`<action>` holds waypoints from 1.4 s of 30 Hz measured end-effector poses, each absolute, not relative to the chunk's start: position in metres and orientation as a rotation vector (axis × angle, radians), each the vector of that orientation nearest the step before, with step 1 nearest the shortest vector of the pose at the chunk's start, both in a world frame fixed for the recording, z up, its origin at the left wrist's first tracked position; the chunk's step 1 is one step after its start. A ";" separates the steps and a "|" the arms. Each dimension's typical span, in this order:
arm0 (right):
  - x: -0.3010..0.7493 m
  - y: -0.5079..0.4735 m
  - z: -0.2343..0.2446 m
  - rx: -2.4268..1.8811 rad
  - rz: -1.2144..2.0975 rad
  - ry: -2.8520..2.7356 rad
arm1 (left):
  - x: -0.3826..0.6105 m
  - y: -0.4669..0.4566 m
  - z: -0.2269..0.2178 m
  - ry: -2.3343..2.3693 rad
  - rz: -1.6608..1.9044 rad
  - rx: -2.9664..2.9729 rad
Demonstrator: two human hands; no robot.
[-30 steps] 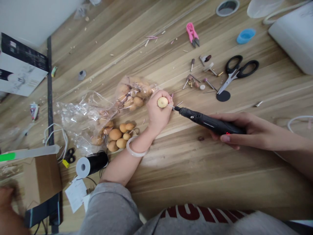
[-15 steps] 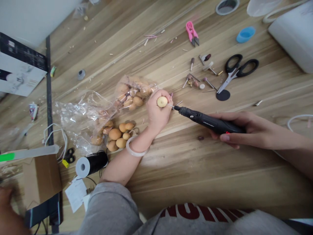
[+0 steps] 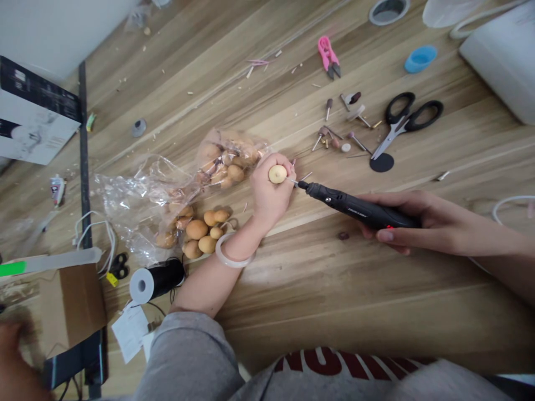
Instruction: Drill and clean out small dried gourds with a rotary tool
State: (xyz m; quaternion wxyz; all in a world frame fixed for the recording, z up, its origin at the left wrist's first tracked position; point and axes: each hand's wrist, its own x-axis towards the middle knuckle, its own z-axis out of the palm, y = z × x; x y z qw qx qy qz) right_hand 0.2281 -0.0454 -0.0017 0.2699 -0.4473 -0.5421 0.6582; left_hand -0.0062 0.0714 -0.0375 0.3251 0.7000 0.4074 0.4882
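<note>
My left hand holds a small gourd-shaped bead in its fingers, with a pale flat end facing up. A jade-like bangle circles that wrist. My right hand grips a black rotary tool like a pen. The tool's thin bit reaches to the bead's edge, and contact is hard to confirm at this size. A clear plastic bag of small dried gourds lies just beyond my left hand, and several loose gourds sit by my left forearm.
Several grinding bits, black-handled scissors and pink snips lie on the wooden table to the upper right. A black thread spool and cardboard box stand lower left, beside another person's blurred hand.
</note>
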 end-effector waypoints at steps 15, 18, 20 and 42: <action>0.227 -0.045 0.001 -1.213 1.772 -1.477 | -0.006 0.072 -0.039 1.047 1.293 1.832; 0.226 -0.044 0.001 -1.211 1.758 -1.480 | -0.007 0.072 -0.038 1.066 1.276 1.852; 0.226 -0.044 0.001 -1.212 1.765 -1.475 | -0.007 0.072 -0.039 1.076 1.267 1.866; 0.228 -0.045 0.001 -1.223 1.768 -1.498 | -0.006 0.072 -0.039 1.067 1.280 1.845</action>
